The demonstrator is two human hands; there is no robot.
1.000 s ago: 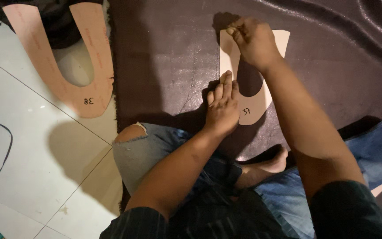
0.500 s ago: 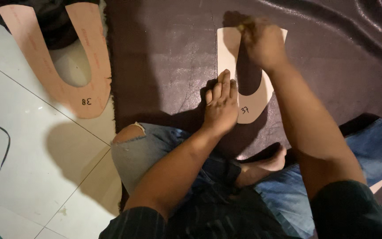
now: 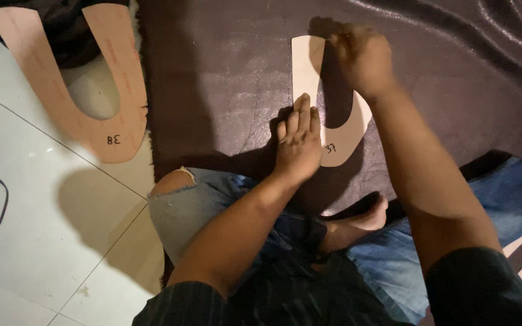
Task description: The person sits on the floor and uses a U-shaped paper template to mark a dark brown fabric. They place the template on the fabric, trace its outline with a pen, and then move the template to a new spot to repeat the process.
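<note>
The left hand (image 3: 299, 145) presses flat, fingers together and straight, on the left arm of a pale U-shaped cardboard pattern (image 3: 342, 145) lying on dark shimmery fabric (image 3: 454, 78) spread over the floor. The right hand (image 3: 362, 57) is up at the top of the pattern's right arm, fingers bunched in a closed grip; whether they pinch a marker or only the edge, the picture is too blurred to say. That pattern looks thin, light and stiff, liable to slide on the sheeny cloth, so a flat palm near the curve suits it best. Over to the left, a second, pinker U-shaped pattern (image 3: 116, 130) rests partly on white floor tiles (image 3: 37, 199).
</note>
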